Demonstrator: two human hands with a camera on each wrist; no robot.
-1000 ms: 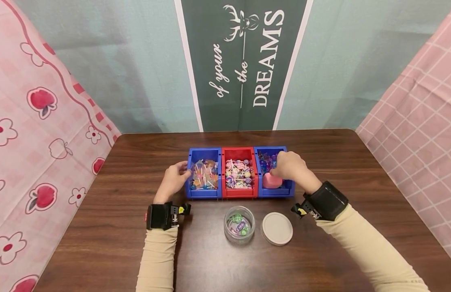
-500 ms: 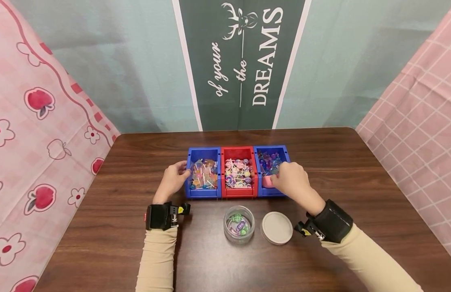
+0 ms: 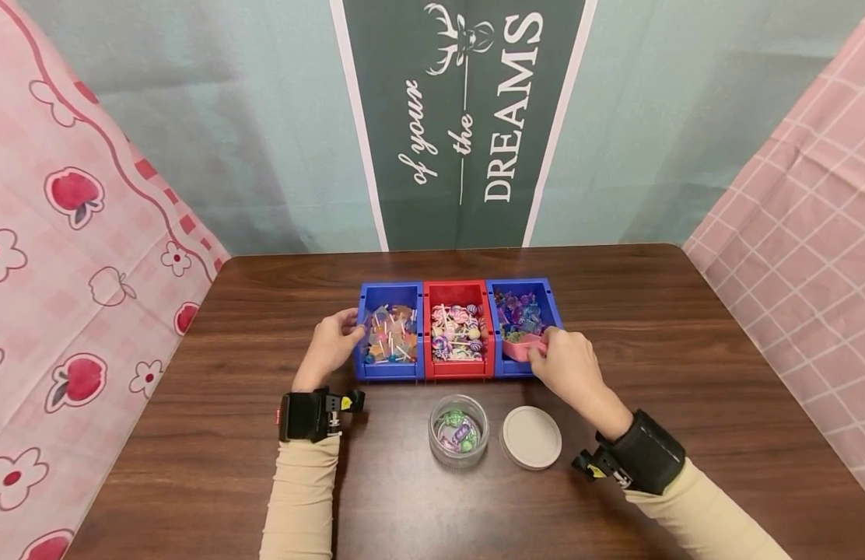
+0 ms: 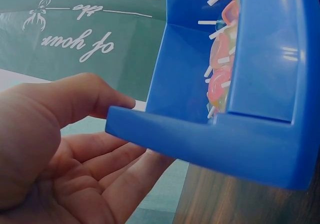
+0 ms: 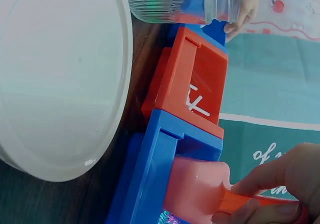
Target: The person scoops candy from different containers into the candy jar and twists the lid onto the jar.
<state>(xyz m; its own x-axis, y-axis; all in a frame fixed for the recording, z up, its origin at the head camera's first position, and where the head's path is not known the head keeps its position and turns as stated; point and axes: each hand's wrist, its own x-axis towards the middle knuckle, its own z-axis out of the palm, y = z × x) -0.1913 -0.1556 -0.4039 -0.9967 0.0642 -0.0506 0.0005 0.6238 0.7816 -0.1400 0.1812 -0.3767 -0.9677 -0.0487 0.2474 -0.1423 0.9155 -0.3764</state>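
Note:
My left hand (image 3: 330,346) grips the side wall of the left blue bin (image 3: 392,371), thumb over the rim and fingers outside. In that bin lie small lollipops (image 3: 393,330). My right hand (image 3: 572,369) holds a pink scoop (image 5: 197,189) by its handle, inside the right blue bin (image 3: 542,289). Green-toned wrapped candies (image 3: 522,337) show in the scoop's bowl. Behind the scoop lie purple and blue wrapped candies (image 3: 520,311). Between the blue bins stands a red bin (image 3: 459,371) of swirl lollipops (image 3: 457,330).
In front of the bins stands an uncovered glass jar (image 3: 459,459) with a few wrapped candies (image 3: 463,432) at its bottom. Right of it, a round white lid (image 3: 532,438) lies flat on the wooden table (image 3: 215,435). A curtain (image 3: 285,155) hangs behind the table.
My right hand has drawn the pink scoop back toward the near end of the right bin and tipped its bowl up, so candies show inside. My left hand stays put.

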